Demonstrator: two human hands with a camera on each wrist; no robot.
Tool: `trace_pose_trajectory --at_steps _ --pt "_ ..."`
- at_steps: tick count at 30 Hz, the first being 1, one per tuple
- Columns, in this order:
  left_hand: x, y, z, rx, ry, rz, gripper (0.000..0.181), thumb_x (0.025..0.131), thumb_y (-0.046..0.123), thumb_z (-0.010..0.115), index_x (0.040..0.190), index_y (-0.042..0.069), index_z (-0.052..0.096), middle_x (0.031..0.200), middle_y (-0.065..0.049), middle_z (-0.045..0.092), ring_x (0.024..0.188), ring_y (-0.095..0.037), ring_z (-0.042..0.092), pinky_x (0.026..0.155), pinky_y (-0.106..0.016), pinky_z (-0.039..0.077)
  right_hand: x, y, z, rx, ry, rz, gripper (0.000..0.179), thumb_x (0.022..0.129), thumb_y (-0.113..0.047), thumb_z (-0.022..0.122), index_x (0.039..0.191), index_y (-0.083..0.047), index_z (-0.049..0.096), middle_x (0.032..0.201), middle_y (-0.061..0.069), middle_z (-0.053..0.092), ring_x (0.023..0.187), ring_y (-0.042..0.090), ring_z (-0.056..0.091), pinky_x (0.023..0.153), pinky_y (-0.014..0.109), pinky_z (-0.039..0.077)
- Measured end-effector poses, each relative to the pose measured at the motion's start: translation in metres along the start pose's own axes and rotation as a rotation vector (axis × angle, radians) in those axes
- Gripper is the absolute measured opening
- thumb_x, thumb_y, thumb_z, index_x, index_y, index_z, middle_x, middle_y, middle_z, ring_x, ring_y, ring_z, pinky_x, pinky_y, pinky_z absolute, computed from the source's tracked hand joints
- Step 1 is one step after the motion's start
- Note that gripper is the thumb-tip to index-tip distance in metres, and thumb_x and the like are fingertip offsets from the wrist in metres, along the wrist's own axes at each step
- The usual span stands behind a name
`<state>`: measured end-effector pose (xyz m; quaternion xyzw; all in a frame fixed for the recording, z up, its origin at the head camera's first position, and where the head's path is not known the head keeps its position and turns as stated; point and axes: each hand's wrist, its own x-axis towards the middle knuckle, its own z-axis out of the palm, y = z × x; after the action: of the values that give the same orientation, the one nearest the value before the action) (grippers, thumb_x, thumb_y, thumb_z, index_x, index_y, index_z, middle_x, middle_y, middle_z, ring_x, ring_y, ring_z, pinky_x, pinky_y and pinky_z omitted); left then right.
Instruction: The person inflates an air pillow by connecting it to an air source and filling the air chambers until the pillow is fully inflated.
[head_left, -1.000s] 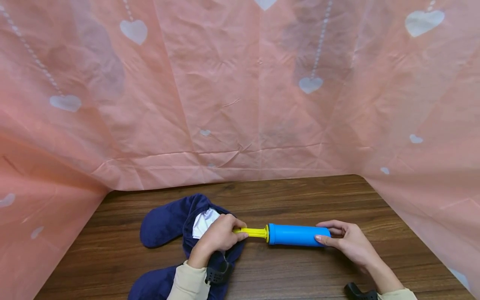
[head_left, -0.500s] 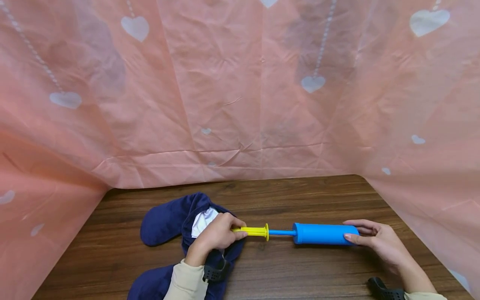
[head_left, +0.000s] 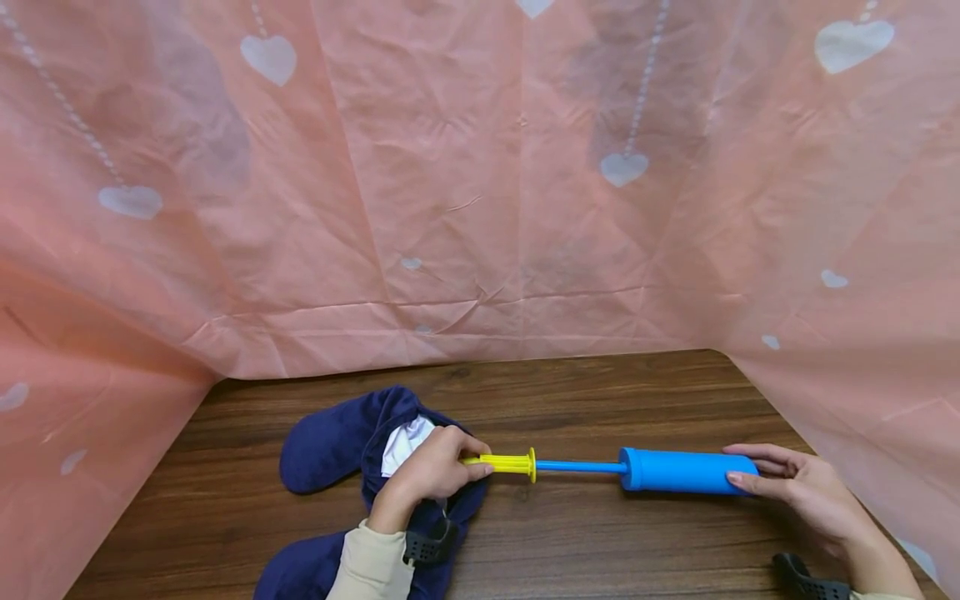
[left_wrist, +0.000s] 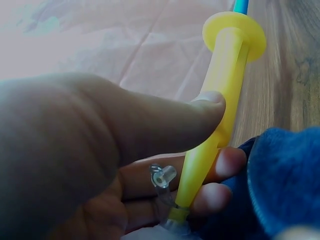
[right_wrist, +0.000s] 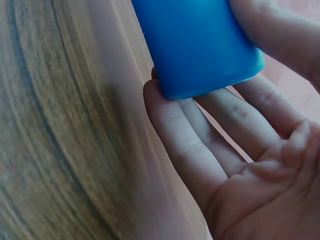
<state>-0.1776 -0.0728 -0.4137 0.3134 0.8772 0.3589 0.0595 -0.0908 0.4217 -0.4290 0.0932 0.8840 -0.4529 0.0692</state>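
Observation:
A hand air pump lies level across the middle, its blue barrel (head_left: 686, 472) at the right and its ribbed yellow nozzle end (head_left: 510, 463) at the left. Between them a long stretch of thin blue rod (head_left: 581, 467) shows. My left hand (head_left: 431, 471) pinches the yellow end between thumb and fingers. In the left wrist view, the yellow tip (left_wrist: 196, 172) sits in a clear plastic valve (left_wrist: 164, 179). My right hand (head_left: 813, 492) grips the barrel's far end with fingertips and thumb. Under my left hand is a navy plush U-shaped pillow (head_left: 330, 446), its opening showing white lining (head_left: 405, 444).
The dark wooden tabletop (head_left: 585, 400) lies beneath everything. A pink curtain (head_left: 480, 208) with white hearts stands along the back and both sides, close to my right hand at the right edge.
My right hand has moved right with the blue barrel, and the blue rod has come out ever further between barrel and yellow end. My left hand has stayed nearly still.

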Motion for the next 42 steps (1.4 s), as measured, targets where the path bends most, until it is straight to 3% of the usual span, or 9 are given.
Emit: trace_pose_trajectory --at_steps 4,13,22,29,36,42 --pt "0.001 0.001 0.001 0.008 0.007 -0.001 0.007 0.095 0.011 0.081 0.098 0.006 0.084 0.084 -0.002 0.074 0.066 -0.005 0.049 0.064 -0.021 0.040 0.001 -0.002 0.008 0.031 -0.024 -0.011 0.044 0.104 -0.033 0.073 0.144 -0.013 0.070 0.133 0.004 0.077 0.103 -0.012 0.062 0.084 0.021 0.053" --pt "-0.001 0.004 0.000 0.022 0.027 0.028 0.006 0.093 0.010 0.082 0.095 0.005 0.084 0.081 -0.004 0.073 0.066 -0.007 0.049 0.064 -0.022 0.040 0.007 -0.022 0.039 0.099 -0.042 -0.027 0.051 0.100 -0.031 0.079 0.143 -0.006 0.068 0.126 -0.002 0.080 0.101 -0.002 0.069 0.086 0.022 0.054" --pt "0.000 0.006 0.001 0.055 0.032 0.030 0.004 0.093 0.010 0.082 0.092 0.005 0.083 0.077 -0.001 0.071 0.063 -0.006 0.046 0.063 -0.022 0.039 0.010 -0.045 0.073 0.136 -0.034 -0.035 0.055 0.096 -0.031 0.083 0.142 -0.004 0.069 0.129 0.007 0.079 0.102 -0.004 0.068 0.088 0.022 0.054" --pt "0.001 0.008 0.002 0.072 0.028 0.029 0.005 0.093 0.011 0.081 0.090 0.007 0.082 0.074 0.001 0.068 0.061 -0.005 0.044 0.062 -0.022 0.038 0.009 -0.062 0.094 0.137 -0.039 -0.042 0.057 0.094 -0.033 0.086 0.140 -0.005 0.070 0.126 0.009 0.079 0.104 0.003 0.070 0.088 0.024 0.054" --pt "0.001 0.006 0.003 0.069 0.017 0.007 0.004 0.094 0.011 0.081 0.091 0.008 0.083 0.076 0.003 0.070 0.063 -0.005 0.045 0.064 -0.022 0.039 0.009 -0.065 0.098 0.123 -0.053 -0.054 0.056 0.094 -0.034 0.085 0.140 -0.005 0.070 0.129 0.010 0.078 0.106 0.004 0.071 0.089 0.025 0.055" --pt "0.001 0.007 0.002 0.051 0.001 -0.004 0.007 0.095 0.012 0.081 0.097 0.007 0.084 0.084 -0.001 0.075 0.066 -0.006 0.048 0.067 -0.022 0.041 0.010 -0.056 0.086 0.094 -0.046 -0.078 0.054 0.096 -0.033 0.083 0.140 -0.005 0.070 0.131 0.011 0.077 0.106 -0.003 0.068 0.088 0.024 0.056"
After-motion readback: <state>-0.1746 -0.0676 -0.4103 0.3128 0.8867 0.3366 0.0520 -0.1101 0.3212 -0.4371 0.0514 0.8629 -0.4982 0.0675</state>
